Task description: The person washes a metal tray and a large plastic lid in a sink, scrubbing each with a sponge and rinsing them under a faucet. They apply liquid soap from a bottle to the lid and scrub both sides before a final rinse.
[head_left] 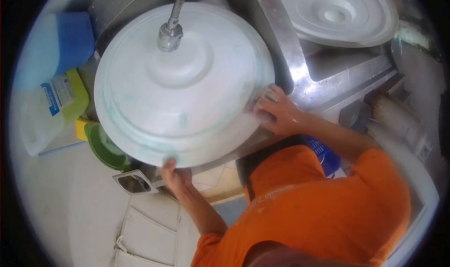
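A large round white lid (220,102) with a raised centre and greenish smears lies tilted over the metal sink. My left hand (174,174) grips its lower rim, the thumb on top and the other fingers hidden beneath. At the right side of the rim, my right hand (274,108) is closed, with suds on the fingers, and presses on the lid's surface. What it holds, if anything, is hidden. A chrome faucet head (169,36) on a flexible hose hangs over the middle of the lid.
Another white lid (337,14) rests at the upper right beyond the metal sink divider (288,41). On the left stand a blue container (75,41), a yellow-green labelled jug (75,91) and a green bowl (105,147). A small metal pan (135,182) is below.
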Available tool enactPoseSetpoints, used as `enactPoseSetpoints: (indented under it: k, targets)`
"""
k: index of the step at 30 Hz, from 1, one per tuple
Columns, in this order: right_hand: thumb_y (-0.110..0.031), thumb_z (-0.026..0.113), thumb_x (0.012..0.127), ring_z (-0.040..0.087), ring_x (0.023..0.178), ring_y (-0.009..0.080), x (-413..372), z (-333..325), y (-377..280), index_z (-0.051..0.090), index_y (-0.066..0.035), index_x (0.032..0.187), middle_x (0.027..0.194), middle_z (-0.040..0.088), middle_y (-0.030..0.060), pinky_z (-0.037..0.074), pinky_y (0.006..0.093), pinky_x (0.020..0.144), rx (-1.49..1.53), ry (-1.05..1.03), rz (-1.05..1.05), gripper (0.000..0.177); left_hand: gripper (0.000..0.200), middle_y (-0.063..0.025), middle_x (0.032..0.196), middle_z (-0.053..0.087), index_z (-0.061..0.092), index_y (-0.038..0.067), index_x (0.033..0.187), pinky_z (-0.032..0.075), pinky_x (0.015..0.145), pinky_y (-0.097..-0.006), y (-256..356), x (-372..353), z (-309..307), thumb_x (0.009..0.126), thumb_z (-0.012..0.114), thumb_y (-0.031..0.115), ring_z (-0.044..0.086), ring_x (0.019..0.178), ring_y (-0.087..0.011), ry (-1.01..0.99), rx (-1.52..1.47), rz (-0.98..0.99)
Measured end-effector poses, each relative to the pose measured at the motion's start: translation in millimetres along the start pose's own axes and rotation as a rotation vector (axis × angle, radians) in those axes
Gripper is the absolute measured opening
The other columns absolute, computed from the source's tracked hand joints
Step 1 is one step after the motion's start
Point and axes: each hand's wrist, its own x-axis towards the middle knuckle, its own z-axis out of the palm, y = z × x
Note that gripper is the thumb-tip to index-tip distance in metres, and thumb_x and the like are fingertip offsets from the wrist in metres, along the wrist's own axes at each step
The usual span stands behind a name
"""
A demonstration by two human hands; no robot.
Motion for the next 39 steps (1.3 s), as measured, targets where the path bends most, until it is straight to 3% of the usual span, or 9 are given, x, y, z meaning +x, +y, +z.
enactPoseSetpoints:
  k: [7, 13, 15, 18, 21, 30, 35, 37, 39]
  targets:
    - [-0.003, 0.059, 0.081, 0.048, 0.113, 0.0465, 60.4, 9.4, 40.3, 0.058, -0.007, 0.108, 0.117, 0.055, 0.0226, 0.039, 0.0542, 0.097, -0.078, 0.422, 0.145, 0.027, 0.081, -0.0159, 0.143, 0.048, 0.039, 0.0, 0.144, 0.029, 0.115, -0.052, -39.2, -33.0, -51.8, 0.068, 0.063, 0.011, 0.043, 0.134, -0.0351, -0.006, -0.273, -0.127]
    - [-0.004, 0.059, 0.084, 0.062, 0.102, 0.0357, 163.3, -19.1, 95.0, 0.059, -0.004, 0.108, 0.104, 0.064, 0.0203, 0.049, 0.0392, 0.089, 0.183, 0.389, 0.097, 0.024, 0.084, -0.0147, 0.142, 0.049, 0.041, 0.001, 0.143, 0.028, 0.116, -0.0502, -49.4, -41.7, -78.8, 0.063, 0.064, 0.009, 0.043, 0.134, -0.0338, -0.009, -0.278, -0.098]
    - [-0.005, 0.061, 0.083, 0.065, 0.099, 0.0336, 186.3, -27.4, 86.2, 0.062, -0.005, 0.108, 0.104, 0.067, 0.0171, 0.05, 0.0389, 0.088, 0.172, 0.803, 0.062, 0.025, 0.084, -0.015, 0.141, 0.049, 0.041, 0.001, 0.143, 0.028, 0.116, -0.0501, -53.5, -41.2, -78.9, 0.063, 0.065, 0.009, 0.042, 0.134, -0.0335, 0.013, -0.313, -0.167]
    - [-0.01, 0.064, 0.084, 0.064, 0.101, 0.0352, 219.0, -24.3, 57.2, 0.063, -0.006, 0.111, 0.107, 0.067, 0.0173, 0.05, 0.038, 0.091, 0.262, 0.692, -0.193, 0.028, 0.083, -0.0153, 0.14, 0.05, 0.042, 0.002, 0.142, 0.029, 0.116, -0.0504, -63.1, -40.1, -66.3, 0.063, 0.064, 0.008, 0.043, 0.133, -0.0336, 0.0, -0.316, -0.13]
    - [-0.015, 0.062, 0.086, 0.063, 0.101, 0.0413, 221.2, 7.5, 41.9, 0.063, -0.007, 0.114, 0.109, 0.065, 0.0245, 0.051, 0.0461, 0.089, -0.246, 0.46, 0.036, 0.029, 0.078, -0.0155, 0.137, 0.052, 0.045, 0.0, 0.139, 0.03, 0.116, -0.0507, -81.7, -35.2, -62.1, 0.063, 0.063, 0.008, 0.044, 0.132, -0.0344, -0.043, -0.359, -0.117]
    - [-0.009, 0.061, 0.084, 0.057, 0.103, 0.0472, 40.7, 39.5, -27.4, 0.055, 0.003, 0.114, 0.114, 0.057, 0.0292, 0.047, 0.0529, 0.091, -0.185, 0.221, 0.227, 0.033, 0.071, -0.0198, 0.134, 0.055, 0.049, -0.007, 0.131, 0.032, 0.114, -0.0516, -101.8, -36.0, -65.3, 0.062, 0.058, 0.007, 0.048, 0.129, -0.038, -0.026, -0.474, -0.203]
    - [-0.008, 0.055, 0.086, 0.055, 0.109, 0.0462, 176.6, 27.5, 86.4, 0.054, -0.001, 0.123, 0.12, 0.057, 0.0261, 0.04, 0.0498, 0.102, -0.387, 0.551, 0.082, 0.038, 0.066, -0.0211, 0.132, 0.057, 0.054, -0.01, 0.124, 0.036, 0.112, -0.053, -96.1, -27.4, -74.5, 0.061, 0.057, 0.008, 0.05, 0.126, -0.0397, -0.057, -0.438, -0.141]
    - [-0.011, 0.051, 0.089, 0.055, 0.115, 0.0409, 247.5, 1.1, 82.1, 0.053, -0.004, 0.128, 0.125, 0.056, 0.0237, 0.041, 0.0449, 0.102, 0.089, 0.32, 0.187, 0.04, 0.059, -0.0217, 0.131, 0.057, 0.06, -0.01, 0.117, 0.036, 0.111, -0.0535, -91.9, -25.5, -79.1, 0.06, 0.057, 0.008, 0.052, 0.125, -0.04, -0.085, -0.435, -0.149]
    - [-0.016, 0.049, 0.091, 0.056, 0.121, 0.0355, 314.7, -8.9, 87.5, 0.053, -0.005, 0.13, 0.128, 0.056, 0.0229, 0.043, 0.0422, 0.102, -0.116, 0.136, -0.036, 0.04, 0.037, -0.0218, 0.119, 0.063, 0.066, -0.008, 0.094, 0.037, 0.11, -0.0541, -88.0, -24.2, -82.1, 0.061, 0.056, 0.005, 0.056, 0.118, -0.0392, -0.131, -0.465, -0.147]
